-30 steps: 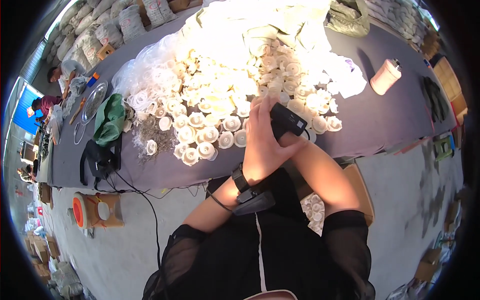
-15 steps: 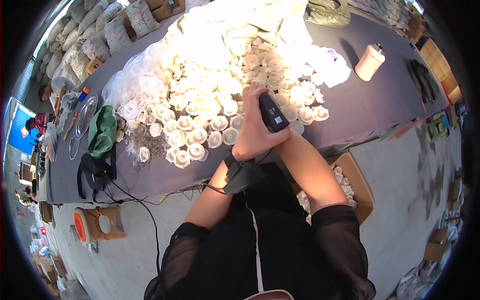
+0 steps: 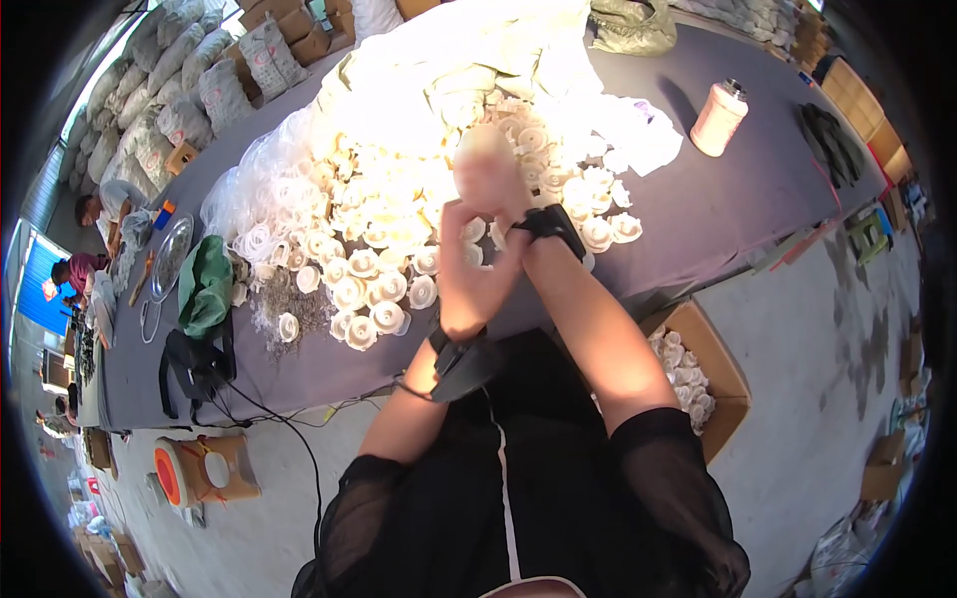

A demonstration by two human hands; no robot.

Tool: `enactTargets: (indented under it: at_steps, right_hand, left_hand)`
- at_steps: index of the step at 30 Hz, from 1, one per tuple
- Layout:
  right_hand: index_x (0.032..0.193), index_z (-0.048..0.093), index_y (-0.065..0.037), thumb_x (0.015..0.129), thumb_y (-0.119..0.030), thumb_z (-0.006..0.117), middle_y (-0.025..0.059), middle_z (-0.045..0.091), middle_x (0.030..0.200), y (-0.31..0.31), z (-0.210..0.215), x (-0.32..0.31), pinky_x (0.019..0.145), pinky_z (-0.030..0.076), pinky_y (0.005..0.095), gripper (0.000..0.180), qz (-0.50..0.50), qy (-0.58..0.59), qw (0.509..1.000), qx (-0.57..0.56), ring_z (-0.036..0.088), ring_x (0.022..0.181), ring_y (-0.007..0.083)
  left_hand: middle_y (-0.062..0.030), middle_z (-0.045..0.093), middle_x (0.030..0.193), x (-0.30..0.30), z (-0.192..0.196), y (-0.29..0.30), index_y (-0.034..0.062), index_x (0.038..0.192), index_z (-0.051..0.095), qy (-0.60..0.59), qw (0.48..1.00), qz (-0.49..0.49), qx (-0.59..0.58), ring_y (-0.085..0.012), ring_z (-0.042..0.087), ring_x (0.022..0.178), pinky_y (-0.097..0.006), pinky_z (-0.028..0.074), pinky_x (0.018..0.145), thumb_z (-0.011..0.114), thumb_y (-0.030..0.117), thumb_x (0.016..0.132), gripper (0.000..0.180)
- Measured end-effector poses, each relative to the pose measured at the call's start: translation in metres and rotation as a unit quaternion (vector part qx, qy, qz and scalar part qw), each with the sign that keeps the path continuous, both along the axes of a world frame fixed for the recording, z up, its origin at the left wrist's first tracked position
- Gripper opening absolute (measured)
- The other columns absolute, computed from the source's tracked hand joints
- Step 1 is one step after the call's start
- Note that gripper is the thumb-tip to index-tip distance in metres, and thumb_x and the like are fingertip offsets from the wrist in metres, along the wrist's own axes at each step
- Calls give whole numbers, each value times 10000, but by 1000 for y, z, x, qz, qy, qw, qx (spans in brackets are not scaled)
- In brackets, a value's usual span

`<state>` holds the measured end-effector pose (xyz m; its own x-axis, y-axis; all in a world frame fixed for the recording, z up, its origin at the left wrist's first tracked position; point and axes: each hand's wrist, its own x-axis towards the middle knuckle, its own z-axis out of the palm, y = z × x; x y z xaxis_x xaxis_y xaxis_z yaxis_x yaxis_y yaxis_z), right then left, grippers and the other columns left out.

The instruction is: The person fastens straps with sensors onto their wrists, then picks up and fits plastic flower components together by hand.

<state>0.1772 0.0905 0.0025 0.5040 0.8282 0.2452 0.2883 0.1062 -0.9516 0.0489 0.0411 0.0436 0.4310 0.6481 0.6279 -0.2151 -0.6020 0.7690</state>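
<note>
Cardboard box (image 3: 726, 364) holds what look like pale flowers (image 3: 683, 381)

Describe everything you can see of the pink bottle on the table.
The bottle has a smooth-looking pale pink body, perhaps plastic, narrowing at the shoulder to a dark cap, which is on. It stands on the grey table, right of the white flower-shaped pieces, slanting in this wide-lens view. A dark shadow lies beside it, toward the far side. Only the tabletop appears to touch it; how full it is cannot be told.
</note>
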Motion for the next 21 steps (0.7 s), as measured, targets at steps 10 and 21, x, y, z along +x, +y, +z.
enactTargets:
  at_steps: [10,21]
  right_hand:
    - [1058,518,-63,868,-161,493,71,578,871,-56,99,-58,522,444,185,215,321,584,730,149,552,691,108]
    - [674,572,-69,756,-207,520,84,573,603,-117,37,-112,539,473,366,169,114,-494,850,-141,597,634,267]
  left_hand:
    - [-103,378,1290,-3,-72,-11,-6,1229,407,186,851,-443,-212,-191,307,1223,-312,249,1008,591,71,796,476]
    - [-108,588,1008,-37,-32,60,-2,1090,517,101,846,-401,-335,-187,560,937,-296,431,840,522,-15,786,304]
